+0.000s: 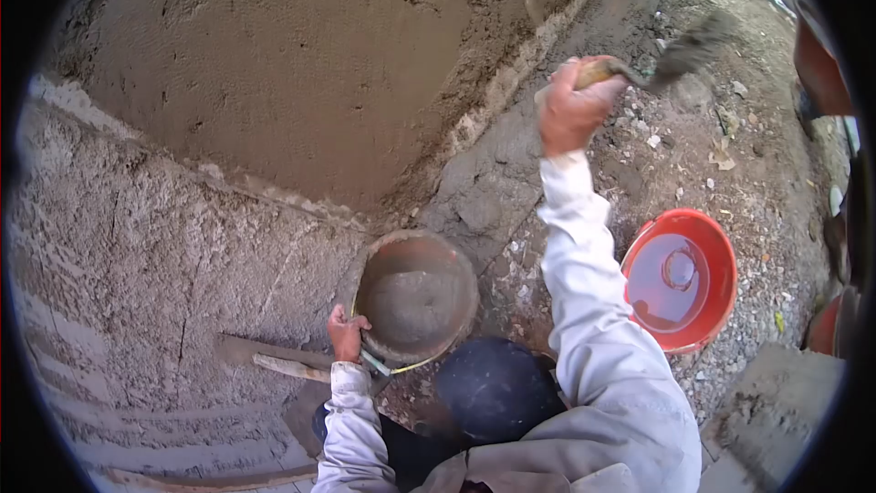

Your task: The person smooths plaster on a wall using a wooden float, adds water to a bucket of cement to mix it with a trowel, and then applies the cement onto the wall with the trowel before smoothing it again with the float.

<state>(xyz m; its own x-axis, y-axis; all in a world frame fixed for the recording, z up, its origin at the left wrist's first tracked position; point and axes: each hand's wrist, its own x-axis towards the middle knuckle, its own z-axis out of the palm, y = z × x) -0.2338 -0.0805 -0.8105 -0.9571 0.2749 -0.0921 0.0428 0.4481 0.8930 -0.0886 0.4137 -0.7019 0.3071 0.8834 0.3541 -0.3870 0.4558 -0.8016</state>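
My right hand (577, 108) is stretched forward, its fingers wrapped round the wooden handle of a trowel (698, 47). The mortar-coloured blade points to the upper right and is smeared by motion. My left hand (348, 334) grips the left rim of a mortar-caked bucket (467, 297), beside its wire handle with a pale grip. Some wet grey mortar shows inside the bucket. To the left of that hand lies a tool with a wooden handle (290, 366); I cannot make out its kind.
A wall (274, 64) covered in wet mortar rises ahead. Right of my forearm stands a red bucket (727, 260) holding cloudy water and a round object. Rubble and wet mortar (479, 205) cover the ground. A mortar-smeared board (776, 402) lies at lower right.
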